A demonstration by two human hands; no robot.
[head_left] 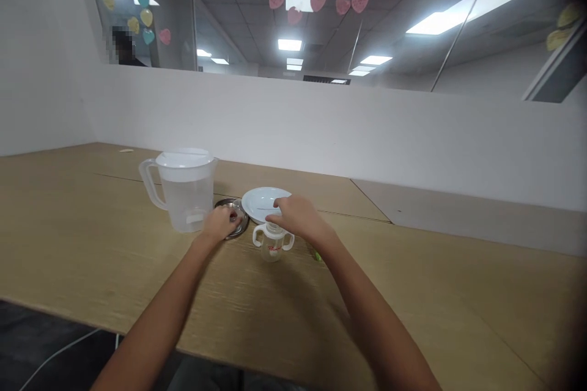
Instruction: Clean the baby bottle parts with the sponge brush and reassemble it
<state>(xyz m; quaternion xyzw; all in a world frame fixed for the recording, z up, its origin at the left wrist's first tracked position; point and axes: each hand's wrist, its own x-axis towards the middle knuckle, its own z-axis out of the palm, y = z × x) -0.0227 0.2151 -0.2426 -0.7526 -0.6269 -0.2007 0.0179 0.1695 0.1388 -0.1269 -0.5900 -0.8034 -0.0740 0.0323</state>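
A clear baby bottle (271, 249) with white side handles stands upright on the table, red print on its front. My right hand (298, 215) is just above and behind the bottle's neck, thumb and fingers apart, with nothing visible between them. Behind it lies a white plate (257, 197), partly covered by that hand. My left hand (221, 222) reaches into a round metal dish (243, 227) left of the bottle. Its fingers are curled together at a small clear item in the dish, too hidden to name.
A large translucent pitcher (188, 195) with a lid stands close beside my left hand, its handle pointing left. A small green item (318, 256) shows partly behind my right forearm. The wooden table (114, 244) meets a white wall under a window; a person shows at the upper left.
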